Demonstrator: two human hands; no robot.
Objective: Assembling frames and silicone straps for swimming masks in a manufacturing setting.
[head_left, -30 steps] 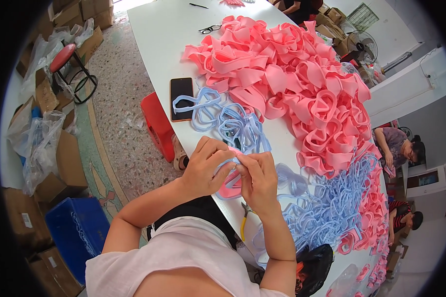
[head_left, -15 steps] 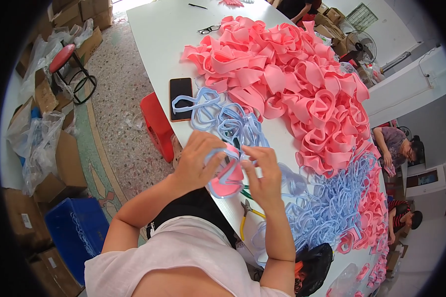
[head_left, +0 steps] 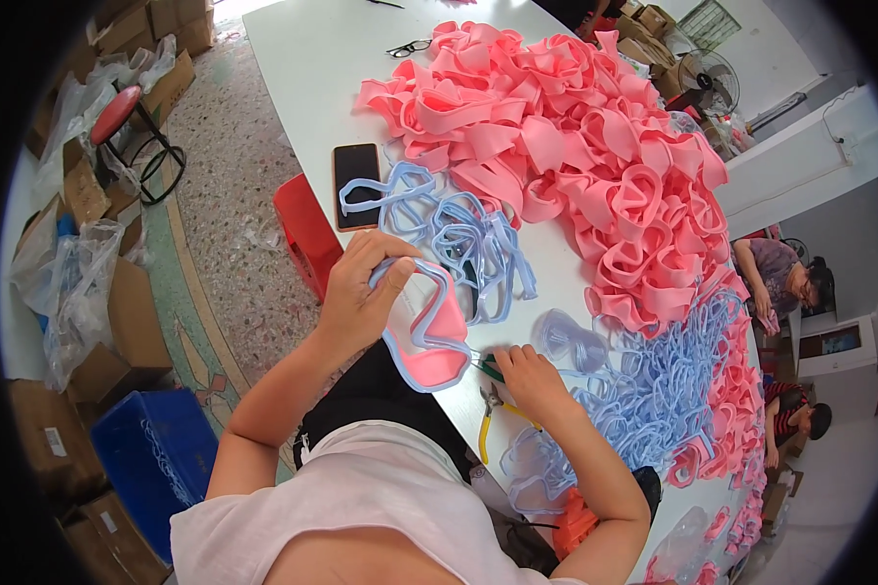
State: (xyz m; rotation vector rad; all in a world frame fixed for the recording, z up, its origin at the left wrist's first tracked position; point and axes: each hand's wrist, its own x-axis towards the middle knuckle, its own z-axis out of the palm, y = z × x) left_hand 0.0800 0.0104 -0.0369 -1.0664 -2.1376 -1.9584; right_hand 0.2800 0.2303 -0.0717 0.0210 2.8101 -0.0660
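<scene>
Pink and blue, a goggle-shaped piece (head_left: 437, 367), pinched in the left grip (head_left: 356, 294), slants over the table (head_left: 312, 78) edge; just right of it, the right grip (head_left: 538, 385) touches a green-handled tool (head_left: 491, 367), its hold too obscured to tell.

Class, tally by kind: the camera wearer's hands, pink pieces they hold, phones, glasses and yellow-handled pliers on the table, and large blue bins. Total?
Left hand and right hand: 2
Held pink piece: 1
Phone: 1
Glasses: 1
Yellow-handled pliers: 1
Blue bin: 1
Total: 7
</scene>
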